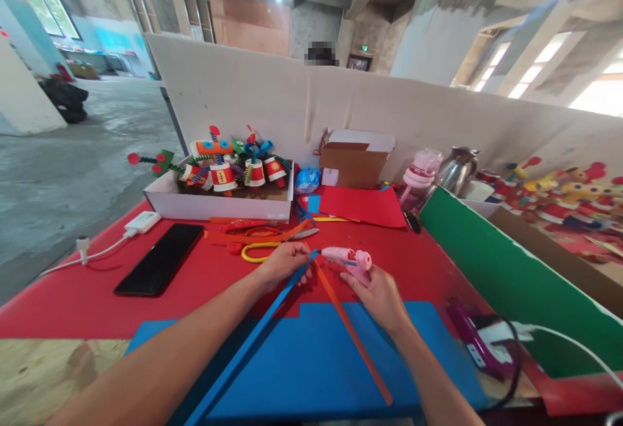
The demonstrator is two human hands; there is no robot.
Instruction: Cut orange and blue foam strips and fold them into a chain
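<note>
Blue strip (253, 338) and orange strip (350, 328) come close together at their far ends, in the middle of the red table (87, 289). The left hand (287, 267) pinches the blue one's tip. The right hand (377, 293) is wrapped around a pink glue gun (346, 256), and its nose points left at that tip. Yellow scissors (260, 244) lie just past the left hand. A black phone (159, 260) lies to the left.

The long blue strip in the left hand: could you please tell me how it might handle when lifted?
The blue strip looks thin and narrow, so probably light. It runs fairly straight from the left hand, suggesting slight stiffness, but its length may let it flex.
</note>
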